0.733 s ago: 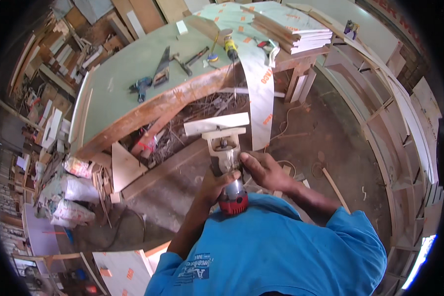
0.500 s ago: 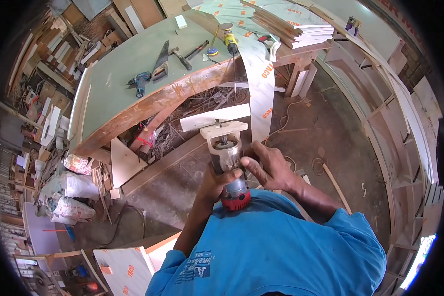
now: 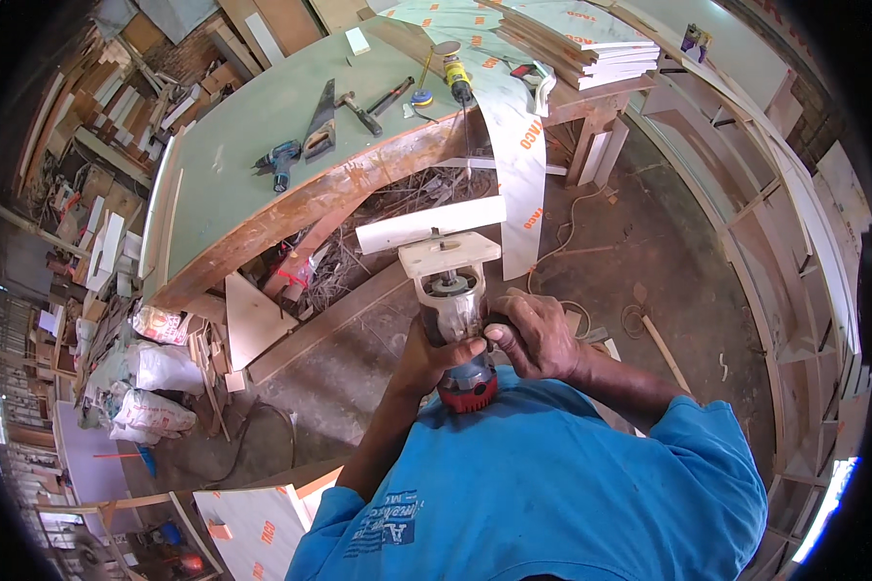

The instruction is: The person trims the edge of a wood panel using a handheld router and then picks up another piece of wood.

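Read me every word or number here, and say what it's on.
Wording not copied; lettering stands here:
White marble-patterned sheet hanging off the green-topped wooden bench: orange, readable.
White marble-patterned panel, lower left: orange, readable.
Bright blue T-shirt: blue-and-white print, too small.
White plastic sacks: blurred.
Top right: red letters, cut off.
Red-and-silver power tool: none visible.

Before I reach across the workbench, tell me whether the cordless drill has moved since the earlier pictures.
No, not either way: the cordless drill still lies left of the handsaw, near the workbench's front edge.
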A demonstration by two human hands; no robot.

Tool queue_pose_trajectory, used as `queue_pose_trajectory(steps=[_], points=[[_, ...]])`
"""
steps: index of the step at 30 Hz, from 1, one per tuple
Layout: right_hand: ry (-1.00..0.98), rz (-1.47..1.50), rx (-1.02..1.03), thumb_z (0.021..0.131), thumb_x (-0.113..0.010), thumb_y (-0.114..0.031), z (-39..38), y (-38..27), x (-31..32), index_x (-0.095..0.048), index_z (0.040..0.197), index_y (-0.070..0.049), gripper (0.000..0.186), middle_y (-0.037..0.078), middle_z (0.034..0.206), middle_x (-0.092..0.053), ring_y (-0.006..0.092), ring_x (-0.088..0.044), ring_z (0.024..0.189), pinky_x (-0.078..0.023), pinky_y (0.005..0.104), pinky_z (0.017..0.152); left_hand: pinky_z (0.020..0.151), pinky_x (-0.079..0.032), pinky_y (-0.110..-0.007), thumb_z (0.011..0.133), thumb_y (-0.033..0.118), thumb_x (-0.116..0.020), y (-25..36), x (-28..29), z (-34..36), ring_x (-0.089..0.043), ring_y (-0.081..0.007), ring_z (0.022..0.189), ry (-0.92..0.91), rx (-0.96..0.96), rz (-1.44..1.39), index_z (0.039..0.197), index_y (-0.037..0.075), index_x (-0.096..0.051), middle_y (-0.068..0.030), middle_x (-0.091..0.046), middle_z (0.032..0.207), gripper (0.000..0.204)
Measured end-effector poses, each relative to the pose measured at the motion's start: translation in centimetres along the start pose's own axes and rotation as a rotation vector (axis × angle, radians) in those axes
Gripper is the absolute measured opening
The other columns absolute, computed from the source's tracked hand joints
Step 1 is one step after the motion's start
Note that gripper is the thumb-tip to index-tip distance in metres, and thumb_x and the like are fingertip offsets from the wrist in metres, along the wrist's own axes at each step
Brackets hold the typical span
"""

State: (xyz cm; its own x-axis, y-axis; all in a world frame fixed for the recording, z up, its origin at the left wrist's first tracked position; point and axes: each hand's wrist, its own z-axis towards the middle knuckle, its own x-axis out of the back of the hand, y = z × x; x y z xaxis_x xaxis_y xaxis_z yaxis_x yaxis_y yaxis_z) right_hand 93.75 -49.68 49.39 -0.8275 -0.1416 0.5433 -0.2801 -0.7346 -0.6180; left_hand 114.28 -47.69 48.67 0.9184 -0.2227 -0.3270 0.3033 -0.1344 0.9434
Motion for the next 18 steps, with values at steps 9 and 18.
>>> queue_pose_trajectory(steps=[9, 18], points=[[-0.225, 0.782, -0.782, 0.108, -0.048, -0.039, 2.0, -2.0, 1.9, -0.060, 0.106, 0.004, 0.045, 0.006, 0.079, -0.060, 0.0188, -0.058, 0.066, -0.049, 0.0384, 0.061, 0.085, -0.055, -0.032, 0.076, 0.019, -0.084, 0.0, 1.1, -0.1, -0.068, -0.0151, 0.095, -0.015, 0.008, 0.113, 0.115, 0.002, -0.067, -0.0064, -0.072, 0.103, 0.046], [-0.118, -0.022, -0.157, 0.100, -0.061, -0.028, 2.4, -0.9, 0.6, -0.058, 0.113, 0.000, 0.030, 0.021, 0.091, -0.064, 0.0420, -0.066, 0.084, -0.051, 0.0492, 0.069, 0.084, -0.053, -0.031, 0.077, 0.015, -0.080, -0.9, 2.1, 1.4, -0.066, -0.0154, 0.097, -0.072, 0.056, -0.144, 0.125, 0.003, -0.061, -0.0057, -0.068, 0.107, 0.052]])
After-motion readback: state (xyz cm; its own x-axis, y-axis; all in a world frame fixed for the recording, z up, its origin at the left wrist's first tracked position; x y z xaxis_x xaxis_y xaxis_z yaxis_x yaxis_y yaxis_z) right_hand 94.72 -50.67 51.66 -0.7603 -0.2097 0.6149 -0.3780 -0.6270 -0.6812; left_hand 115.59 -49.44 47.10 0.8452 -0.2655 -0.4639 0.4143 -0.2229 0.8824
